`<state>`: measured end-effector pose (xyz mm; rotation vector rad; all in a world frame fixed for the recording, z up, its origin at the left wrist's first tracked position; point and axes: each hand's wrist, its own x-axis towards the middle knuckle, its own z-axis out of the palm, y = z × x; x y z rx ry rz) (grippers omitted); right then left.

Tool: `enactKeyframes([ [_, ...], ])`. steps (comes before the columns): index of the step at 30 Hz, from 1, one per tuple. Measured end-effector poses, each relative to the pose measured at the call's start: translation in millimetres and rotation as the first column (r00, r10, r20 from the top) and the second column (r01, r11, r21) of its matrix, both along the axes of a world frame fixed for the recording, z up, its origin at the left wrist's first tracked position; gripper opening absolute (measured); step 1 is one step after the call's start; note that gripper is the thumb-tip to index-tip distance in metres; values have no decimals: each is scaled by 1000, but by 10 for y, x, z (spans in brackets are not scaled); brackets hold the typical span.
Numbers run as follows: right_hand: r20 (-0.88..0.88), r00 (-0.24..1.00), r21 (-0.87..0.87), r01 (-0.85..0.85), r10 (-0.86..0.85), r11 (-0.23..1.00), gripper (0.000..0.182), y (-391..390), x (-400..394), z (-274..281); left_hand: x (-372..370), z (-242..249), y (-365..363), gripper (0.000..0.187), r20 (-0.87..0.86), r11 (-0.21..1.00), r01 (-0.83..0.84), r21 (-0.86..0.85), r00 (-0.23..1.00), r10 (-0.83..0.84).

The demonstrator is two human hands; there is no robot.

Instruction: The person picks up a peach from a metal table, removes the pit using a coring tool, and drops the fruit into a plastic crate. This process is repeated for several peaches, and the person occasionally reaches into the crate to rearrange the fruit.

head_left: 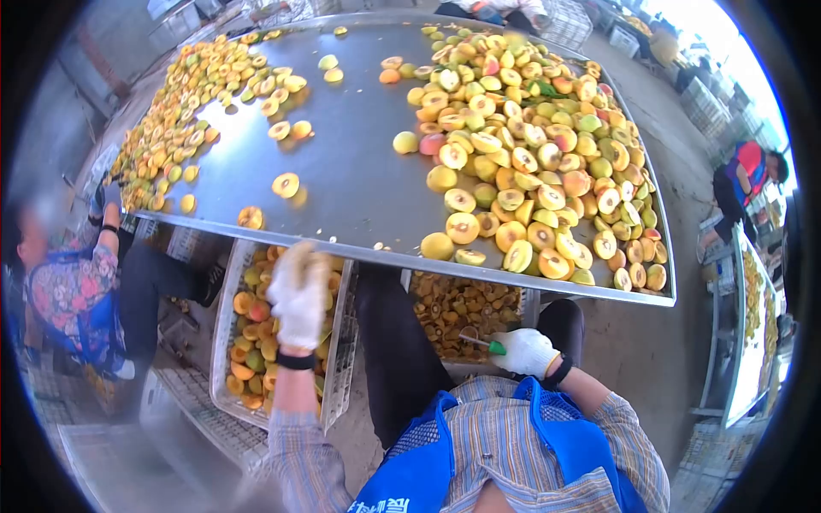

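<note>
My left hand [301,295], in a white glove and smeared by motion, is over the crate of halved fruit [252,346], close to the front edge of the metal table [342,154]. Whether it holds anything is hidden. My right hand [523,352], also gloved, is closed around the green handle of a small tool [497,348], whose metal end points left over the crate of brown pits [466,312]. On the table's right side lies a large heap of halved yellow fruit [530,154]; another pile [197,94] covers the left side.
A co-worker in a flowered top [73,286] sits at the left. Another person in a red and blue top [748,171] bends near a second table [748,325] at the right. The metal table's front edge runs just beyond my hands. My knees flank the pit crate.
</note>
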<state>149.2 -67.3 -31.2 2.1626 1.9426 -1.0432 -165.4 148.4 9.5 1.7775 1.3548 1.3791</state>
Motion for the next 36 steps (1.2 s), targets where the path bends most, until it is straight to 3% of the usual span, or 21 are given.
enactKeyframes([
  [1, -6, 1000, -16, -28, 28, 999, 31, -17, 7, -60, 261, 4, 99, 27, -256, 950, 186, 249, 959, -121],
  [4, -33, 998, -23, -62, 61, 998, 31, -101, 48, -73, 1106, 84, 203, 44, -608, 916, 392, -82, 709, -358],
  [7, -91, 994, -20, -70, 68, 997, 32, -147, 37, -70, 1719, 79, 306, 55, -759, 848, 197, -492, 380, -529],
  [8, -115, 992, -31, -51, 47, 998, 31, -178, 55, -50, 1765, -71, 349, 56, -764, 861, 251, -442, 398, -508],
  [11, -153, 988, -28, 29, -33, 999, 30, -302, 176, -7, 1928, 32, 372, 50, -726, 778, 340, -528, 294, -621],
  [14, -225, 974, 111, 36, -10, 993, 28, -434, 229, -223, 1893, -212, 365, 49, -860, 882, 281, -377, 246, -446],
  [16, -238, 971, 130, 39, -7, 991, 29, -508, 217, -247, 1800, -346, 405, 49, -854, 886, 338, -319, 302, -423],
  [17, -248, 969, 129, 47, -14, 991, 29, -489, 211, -240, 1751, -314, 446, 48, -827, 858, 411, -310, 330, -456],
  [18, -278, 960, 149, 70, -27, 986, 30, -517, 211, -283, 1679, -297, 418, 45, -518, 760, 445, -472, 558, -649],
  [19, -277, 960, 161, 78, -31, 984, 30, -541, 229, -281, 1646, -226, 364, 42, -115, 617, 526, -586, 699, -705],
  [20, -317, 947, 181, 119, -57, 976, 30, -572, 244, -277, 1657, -166, 321, 42, -119, 619, 529, -580, 697, -707],
  [21, -359, 930, 193, 156, -78, 969, 30, -612, 236, -281, 1659, -126, 266, 41, 355, 486, 735, -472, 664, -658],
  [22, -358, 926, 192, 197, -118, 962, 30, -662, 250, -120, 1613, -87, 185, 39, 748, 415, 870, -267, 459, -480],
  [23, -362, 923, 185, 211, -133, 960, 31, -675, 293, 130, 1561, -146, 143, 40, 837, 415, 903, -106, 307, -453],
  [26, -321, 914, 222, 326, -246, 919, 30, -597, 297, 418, 1612, 157, -423, 53, 975, 511, 860, -12, 123, -184],
  [27, -289, 929, 282, 312, -230, 907, 30, -569, 294, 448, 1586, 96, -520, 52, 974, 507, 862, -23, 134, -185],
  [28, -252, 938, 292, 308, -238, 905, 29, -545, 262, 632, 1659, 176, -729, 49, 985, 595, 800, -73, 152, -84],
  [29, -254, 940, 334, 307, -228, 891, 31, -517, 225, 743, 1615, 141, -809, 46, 966, 525, 851, 4, 132, -222],
  [31, -304, 932, 348, 304, -200, 887, 40, -471, 139, 932, 1639, 216, -1033, 51, 979, 552, 828, -94, 178, -101],
  [33, -198, 971, 402, 207, -136, 892, 40, -429, 51, 1099, 1590, 208, -1138, 53, 986, 477, 869, -134, 164, -22],
  [36, -171, 981, 484, 161, -87, 860, 42, -373, -8, 1020, 1571, 118, -1297, 57, 955, 498, 832, -245, 295, -23],
])
